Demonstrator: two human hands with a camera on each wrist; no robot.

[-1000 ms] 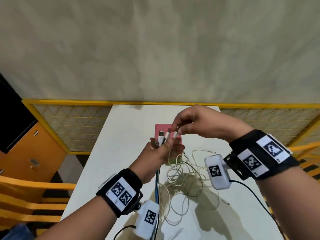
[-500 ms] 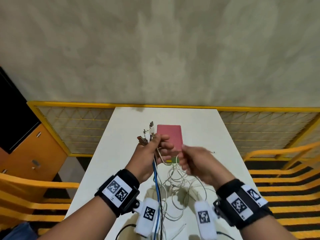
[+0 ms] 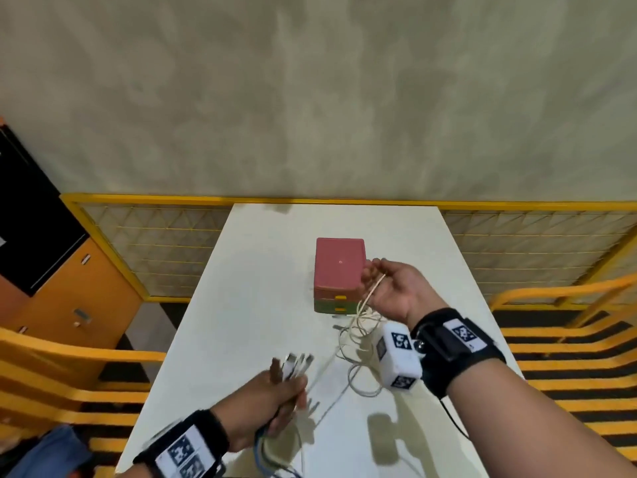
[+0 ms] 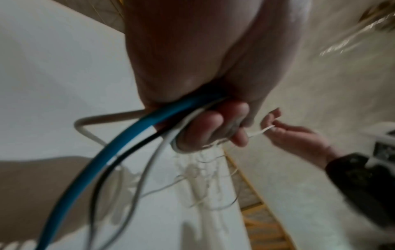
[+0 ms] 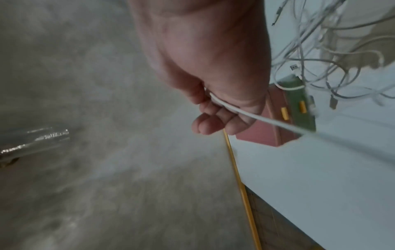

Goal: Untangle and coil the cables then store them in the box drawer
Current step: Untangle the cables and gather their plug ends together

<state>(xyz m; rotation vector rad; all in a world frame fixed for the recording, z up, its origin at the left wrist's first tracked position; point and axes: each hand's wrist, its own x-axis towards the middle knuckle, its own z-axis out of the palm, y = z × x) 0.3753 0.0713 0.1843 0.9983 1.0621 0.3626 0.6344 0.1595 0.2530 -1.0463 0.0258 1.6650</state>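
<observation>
My left hand (image 3: 275, 398) grips a bundle of cable ends near the table's front, plugs (image 3: 293, 363) sticking up above the fist. In the left wrist view a blue cable (image 4: 119, 142), a black one and white ones run out under the curled fingers (image 4: 205, 128). My right hand (image 3: 386, 288) is raised beside the pink and green drawer box (image 3: 339, 267) and pinches one white cable (image 5: 245, 113), which slants down to the tangle of white cables (image 3: 358, 343) on the table. The box's drawers with yellow handles (image 3: 340, 298) look closed.
The white table (image 3: 262, 270) stands against a yellow-framed mesh fence (image 3: 155, 243). Yellow chair rails sit at left (image 3: 51, 360) and right (image 3: 565, 339). An orange cabinet (image 3: 65, 298) is at far left. My shadow falls on the near table.
My left hand dropped toward me with the plug bundle. My right hand swung from below the box up and right, drawing one white cable out of the tangle.
</observation>
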